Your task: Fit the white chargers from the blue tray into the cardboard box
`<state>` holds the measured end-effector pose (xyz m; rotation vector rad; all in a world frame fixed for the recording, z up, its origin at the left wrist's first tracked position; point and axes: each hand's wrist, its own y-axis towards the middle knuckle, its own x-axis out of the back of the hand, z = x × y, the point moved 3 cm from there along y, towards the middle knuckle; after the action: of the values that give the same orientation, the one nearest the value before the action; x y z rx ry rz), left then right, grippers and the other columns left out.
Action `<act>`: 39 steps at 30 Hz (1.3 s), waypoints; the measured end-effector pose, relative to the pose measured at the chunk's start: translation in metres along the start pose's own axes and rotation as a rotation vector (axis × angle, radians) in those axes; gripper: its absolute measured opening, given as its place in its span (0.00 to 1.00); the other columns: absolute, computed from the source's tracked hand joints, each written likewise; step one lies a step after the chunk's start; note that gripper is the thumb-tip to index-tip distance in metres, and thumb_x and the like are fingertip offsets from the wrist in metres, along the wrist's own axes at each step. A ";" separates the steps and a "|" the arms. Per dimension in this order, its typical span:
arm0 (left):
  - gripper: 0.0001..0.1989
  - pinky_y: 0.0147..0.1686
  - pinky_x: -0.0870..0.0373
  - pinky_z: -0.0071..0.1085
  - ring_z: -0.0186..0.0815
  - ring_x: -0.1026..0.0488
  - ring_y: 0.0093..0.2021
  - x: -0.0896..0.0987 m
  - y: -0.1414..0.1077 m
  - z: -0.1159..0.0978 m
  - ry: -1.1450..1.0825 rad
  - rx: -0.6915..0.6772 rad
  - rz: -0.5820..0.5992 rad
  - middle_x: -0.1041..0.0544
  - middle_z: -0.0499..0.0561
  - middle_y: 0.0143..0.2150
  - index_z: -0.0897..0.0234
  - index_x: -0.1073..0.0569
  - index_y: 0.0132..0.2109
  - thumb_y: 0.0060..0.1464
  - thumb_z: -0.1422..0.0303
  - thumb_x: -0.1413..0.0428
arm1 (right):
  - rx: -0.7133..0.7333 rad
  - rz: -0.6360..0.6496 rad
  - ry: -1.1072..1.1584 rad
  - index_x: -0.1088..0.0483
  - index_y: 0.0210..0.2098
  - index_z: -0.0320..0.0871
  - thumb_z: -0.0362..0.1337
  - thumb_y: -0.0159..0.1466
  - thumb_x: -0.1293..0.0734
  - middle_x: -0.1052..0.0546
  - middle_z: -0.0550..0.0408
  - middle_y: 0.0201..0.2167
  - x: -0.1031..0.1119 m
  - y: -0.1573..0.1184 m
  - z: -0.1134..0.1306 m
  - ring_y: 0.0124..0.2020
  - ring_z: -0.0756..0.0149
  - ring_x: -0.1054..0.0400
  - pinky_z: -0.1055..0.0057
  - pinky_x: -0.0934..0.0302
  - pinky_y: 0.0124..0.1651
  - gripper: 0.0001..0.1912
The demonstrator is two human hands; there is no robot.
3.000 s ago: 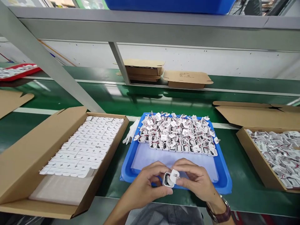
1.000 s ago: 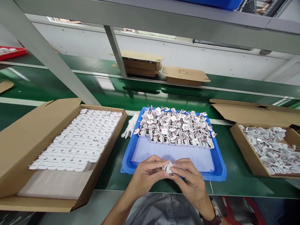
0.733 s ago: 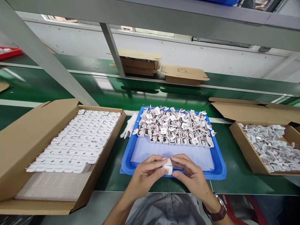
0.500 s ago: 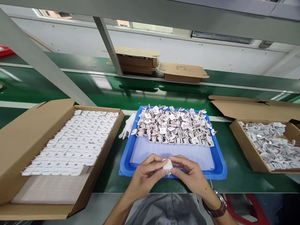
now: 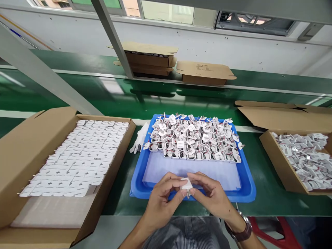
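Note:
A small white plug adapter (image 5: 186, 184) is pinched between both hands over the near rim of the blue tray (image 5: 190, 198), its metal prongs pointing down toward me. My left hand (image 5: 166, 195) grips it from the left with thumb and fingers. On the other side my right hand (image 5: 211, 193) holds it, wearing a wristwatch. Behind the hands, the tray bears rows of open white housings (image 5: 194, 141) with red and black wires and loose prong caps. White paper (image 5: 160, 171) lines the tray's near part.
On the left stands an open carton (image 5: 114, 180) with rows of white adapters (image 5: 77, 155). A white glove (image 5: 140, 138) lies left of the tray. Another open carton (image 5: 280, 166) at right holds wired white parts (image 5: 306, 159). Cardboard boxes (image 5: 204, 74) sit on the back shelf.
The camera view has tilted slightly downward and closer. Both hands still hold the white adapter, which has turned slightly between the fingers.

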<state>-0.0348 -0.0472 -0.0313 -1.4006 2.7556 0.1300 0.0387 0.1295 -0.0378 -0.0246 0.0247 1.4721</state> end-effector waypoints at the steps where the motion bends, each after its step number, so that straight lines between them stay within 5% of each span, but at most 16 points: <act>1: 0.09 0.36 0.24 0.30 0.36 0.23 0.37 -0.001 0.000 0.000 0.003 0.010 -0.006 0.24 0.53 0.41 0.55 0.15 0.50 0.64 0.68 0.37 | -0.003 0.004 0.002 0.24 0.61 0.54 0.38 0.70 0.28 0.19 0.51 0.50 0.000 0.000 0.001 0.53 0.58 0.20 0.59 0.23 0.57 0.20; 23: 0.12 0.50 0.23 0.35 0.41 0.23 0.51 0.001 0.010 -0.004 -0.092 0.107 0.097 0.22 0.55 0.50 0.52 0.16 0.54 0.69 0.66 0.41 | -0.142 -0.002 0.086 0.25 0.60 0.51 0.45 0.69 0.26 0.16 0.52 0.47 0.004 0.005 -0.003 0.47 0.61 0.21 0.61 0.24 0.54 0.21; 32: 0.19 0.53 0.21 0.35 0.44 0.23 0.57 0.006 0.005 0.007 -0.182 0.118 0.124 0.29 0.55 0.65 0.47 0.20 0.61 0.65 0.67 0.36 | -0.191 0.007 0.138 0.24 0.59 0.54 0.46 0.68 0.25 0.16 0.53 0.50 0.004 0.005 -0.006 0.48 0.62 0.20 0.61 0.25 0.55 0.21; 39: 0.14 0.51 0.21 0.38 0.44 0.22 0.53 0.003 0.004 0.008 -0.095 0.079 0.073 0.22 0.56 0.55 0.50 0.18 0.58 0.69 0.67 0.41 | -0.196 -0.027 0.138 0.21 0.55 0.55 0.44 0.63 0.21 0.15 0.57 0.46 0.002 0.005 -0.009 0.48 0.63 0.21 0.62 0.26 0.56 0.21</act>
<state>-0.0398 -0.0460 -0.0389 -1.2431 2.7032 0.0871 0.0344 0.1319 -0.0471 -0.2847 -0.0072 1.4396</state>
